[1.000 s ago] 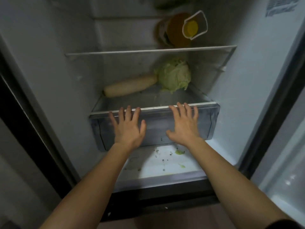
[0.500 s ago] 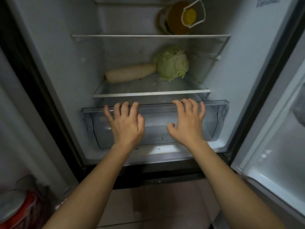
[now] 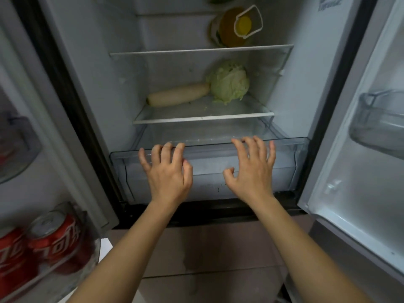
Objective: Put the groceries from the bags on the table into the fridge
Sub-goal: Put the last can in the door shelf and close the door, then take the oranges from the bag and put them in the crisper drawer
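Location: a dim kitchen corner with a tiled floor (image 3: 218,248). The fridge (image 3: 91,88) stands in front of you with both doors swung wide.

Hands: your left hand (image 3: 167,173) is on the front of the crisper drawer (image 3: 209,162) at the bottom of the compartment, its fingers (image 3: 168,149) hooked over the top rim and the thumb tucked in below. Your right hand (image 3: 251,169) is just beside it on the same rim. It is released, with the fingers spread and only lightly bent, the tips resting on the edge. Neither hand carries any grocery.

Surroundings: the drawer front sits forward of the glass shelf (image 3: 203,119) above it. On that shelf lie a white radish (image 3: 178,97) and a cabbage (image 3: 228,84), touching end to end toward the back right. One shelf up is a yellow bottle (image 3: 235,27) with a carry handle. The left door bin holds red cans (image 3: 54,239). The right door has a clear bin (image 3: 380,121); I cannot tell what is in it.

Assessment: the step in hand is handling the drawer, not loading. The bags and the worktop are out of view, so whatever remains to be stowed is not visible here.

Next move: settle the drawer with even pressure from both hands so it does not skew on its runners. Then free your hands and return to the bags. Mind your shins against the open right door.
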Motion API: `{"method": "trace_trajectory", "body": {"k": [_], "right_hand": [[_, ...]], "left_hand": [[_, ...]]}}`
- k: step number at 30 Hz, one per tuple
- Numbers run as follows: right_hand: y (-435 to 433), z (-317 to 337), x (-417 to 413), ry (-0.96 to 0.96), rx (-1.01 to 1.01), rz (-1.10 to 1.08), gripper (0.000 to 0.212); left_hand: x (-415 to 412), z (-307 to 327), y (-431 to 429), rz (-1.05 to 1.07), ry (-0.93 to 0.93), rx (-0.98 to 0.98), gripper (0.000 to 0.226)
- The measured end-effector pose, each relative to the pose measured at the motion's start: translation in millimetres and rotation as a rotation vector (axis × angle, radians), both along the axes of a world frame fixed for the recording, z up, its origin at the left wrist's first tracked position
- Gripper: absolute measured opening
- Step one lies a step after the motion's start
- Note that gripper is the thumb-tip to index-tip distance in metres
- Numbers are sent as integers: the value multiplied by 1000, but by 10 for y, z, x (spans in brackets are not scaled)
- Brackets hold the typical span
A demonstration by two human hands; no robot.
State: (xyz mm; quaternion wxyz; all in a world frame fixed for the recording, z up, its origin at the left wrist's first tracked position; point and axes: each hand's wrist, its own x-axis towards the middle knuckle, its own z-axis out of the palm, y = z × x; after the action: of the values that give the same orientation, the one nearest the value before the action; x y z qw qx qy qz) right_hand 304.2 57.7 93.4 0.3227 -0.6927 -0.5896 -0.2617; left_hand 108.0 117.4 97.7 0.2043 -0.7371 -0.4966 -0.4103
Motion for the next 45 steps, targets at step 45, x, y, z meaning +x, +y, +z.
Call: {"method": "trace_trajectory", "body": {"k": [45], "right_hand": [[-4103, -867, -9152, -47, -292, 1467, 76]], "left_hand": [[-8004, -915, -7311, 1391, -126, -404, 70]]}}
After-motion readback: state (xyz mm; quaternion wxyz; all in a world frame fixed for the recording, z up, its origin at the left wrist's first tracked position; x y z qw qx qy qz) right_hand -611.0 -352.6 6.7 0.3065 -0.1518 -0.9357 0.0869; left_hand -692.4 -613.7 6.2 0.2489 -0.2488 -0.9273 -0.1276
